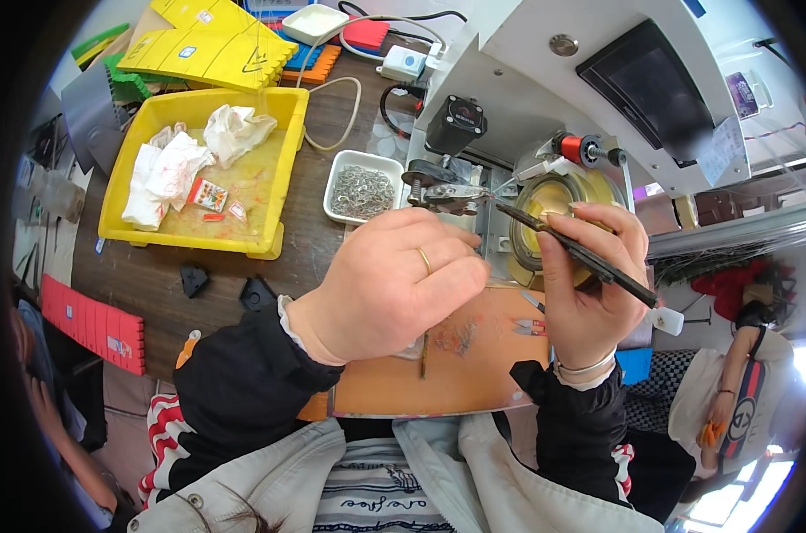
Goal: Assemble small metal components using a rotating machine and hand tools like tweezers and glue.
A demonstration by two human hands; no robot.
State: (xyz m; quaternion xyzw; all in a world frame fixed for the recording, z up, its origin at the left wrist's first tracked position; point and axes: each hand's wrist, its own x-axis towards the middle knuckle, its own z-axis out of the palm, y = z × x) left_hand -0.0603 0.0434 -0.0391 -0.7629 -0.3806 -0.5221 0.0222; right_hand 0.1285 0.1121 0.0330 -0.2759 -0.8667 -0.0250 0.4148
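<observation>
Black, slim and rod-shaped, a pointed tool [573,250] is pinched in the person's right hand [589,284], fingers curled closed around it, its tip angled up and left toward a small metal clamp fixture [443,191] on the front of a white machine [545,80]. The left hand [398,284], wearing a gold ring, lies knuckles up with fingers bent and reaching toward the same fixture; whether it grips anything cannot be told, since the fingertips are hidden. Both hands hover over an orange work mat [460,373] on a dark wooden bench [154,275]. Just behind the right hand sits a round, clear yellowish bowl [558,200] on the machine, with a red thread spool [573,147] above it. Left of the fixture stands a small white rectangular tray of tiny metal rings [361,188]. Farther left is a yellow plastic bin [283,160] holding crumpled white tissue [234,129].
</observation>
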